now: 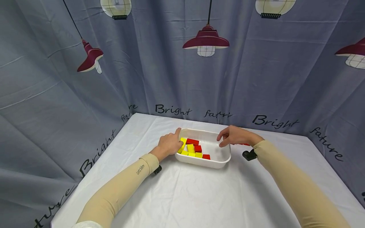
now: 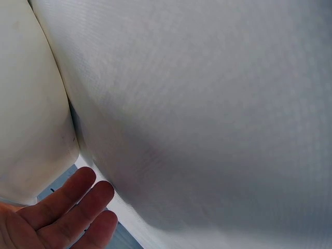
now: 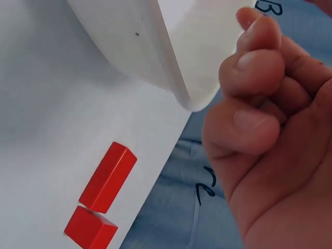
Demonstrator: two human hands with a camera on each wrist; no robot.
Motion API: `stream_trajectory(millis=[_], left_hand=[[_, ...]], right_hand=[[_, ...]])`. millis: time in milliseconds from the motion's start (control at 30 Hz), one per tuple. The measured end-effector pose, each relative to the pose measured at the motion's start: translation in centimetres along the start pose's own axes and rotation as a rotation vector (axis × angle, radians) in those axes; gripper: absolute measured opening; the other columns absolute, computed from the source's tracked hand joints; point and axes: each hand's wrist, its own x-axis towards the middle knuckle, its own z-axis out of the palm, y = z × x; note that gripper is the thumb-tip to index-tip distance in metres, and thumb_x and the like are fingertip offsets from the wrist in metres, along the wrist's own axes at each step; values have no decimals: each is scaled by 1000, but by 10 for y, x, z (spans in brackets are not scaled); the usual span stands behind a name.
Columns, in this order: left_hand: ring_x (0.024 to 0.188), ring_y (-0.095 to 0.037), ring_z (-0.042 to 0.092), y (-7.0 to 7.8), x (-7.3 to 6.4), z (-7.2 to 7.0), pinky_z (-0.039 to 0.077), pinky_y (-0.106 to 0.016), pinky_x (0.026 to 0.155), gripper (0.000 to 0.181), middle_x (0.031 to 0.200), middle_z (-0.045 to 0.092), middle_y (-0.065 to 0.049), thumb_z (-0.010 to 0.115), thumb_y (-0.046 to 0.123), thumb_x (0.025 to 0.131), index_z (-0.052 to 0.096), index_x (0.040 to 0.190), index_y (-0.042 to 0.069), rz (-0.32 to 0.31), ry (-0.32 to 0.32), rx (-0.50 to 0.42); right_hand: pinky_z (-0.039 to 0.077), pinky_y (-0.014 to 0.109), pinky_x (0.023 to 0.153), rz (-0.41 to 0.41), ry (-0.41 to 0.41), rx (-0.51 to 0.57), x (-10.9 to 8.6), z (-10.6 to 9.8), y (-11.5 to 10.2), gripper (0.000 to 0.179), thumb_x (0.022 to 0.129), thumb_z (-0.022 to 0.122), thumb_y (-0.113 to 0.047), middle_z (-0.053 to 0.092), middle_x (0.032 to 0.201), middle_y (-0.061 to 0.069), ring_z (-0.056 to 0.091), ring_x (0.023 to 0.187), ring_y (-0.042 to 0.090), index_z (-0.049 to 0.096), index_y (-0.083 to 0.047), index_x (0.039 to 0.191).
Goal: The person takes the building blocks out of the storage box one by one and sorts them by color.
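Note:
A white rectangular tray [image 1: 212, 163] holds several yellow blocks [image 1: 190, 148] and red blocks [image 1: 192, 142], grouped in its left half. My left hand [image 1: 169, 143] is at the tray's left end. Its thumb reaches inside the wall beside the yellow blocks, and the index finger lies along the rim. Three of its fingers extend outside the wall in the left wrist view. Above the tray's right end, my right hand [image 1: 236, 135] hangs with fingers loosely bent; nothing shows between them. Two red blocks [image 3: 108, 176] lie on the table right of the tray, partly hidden in the head view.
A white cloth covers the table [image 1: 182, 196]. Behind it and along the sides hangs a grey-blue curtain [image 1: 171, 79] printed with lamps and lettering. Black wrist devices [image 1: 249, 155] sit under both forearms.

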Motion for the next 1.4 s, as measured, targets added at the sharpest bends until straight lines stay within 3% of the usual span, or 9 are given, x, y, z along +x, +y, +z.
stream_trajectory(millis=[300,567,933,1400], left_hand=[[80,-23,61,0,-1,0,54,-41,79,69,119,70,-11,51,38,97,26,159,19,3,4,0],[80,-23,62,0,1,-1,54,-42,80,70,119,70,-11,51,38,97,25,159,18,6,2,0],[78,-23,61,0,-1,-1,54,-41,78,70,119,70,-12,51,39,98,25,159,19,0,-8,4],[86,-23,65,-1,-2,1,54,-44,81,68,118,71,-11,51,37,97,27,158,19,18,28,-3]], right_hand=[[39,27,62,-34,-77,68,8,9,-8,35,84,78,-22,54,73,1,48,67,15,71,-4,114],[38,26,60,-17,-125,69,16,16,-15,31,85,78,-21,55,73,0,46,64,15,72,-6,112],[37,27,59,-1,-210,21,29,26,-16,28,84,78,-25,53,70,-1,45,59,15,73,-11,108],[29,25,52,8,-306,-13,38,36,-19,27,82,79,-33,49,65,-3,41,56,14,73,-16,102]])
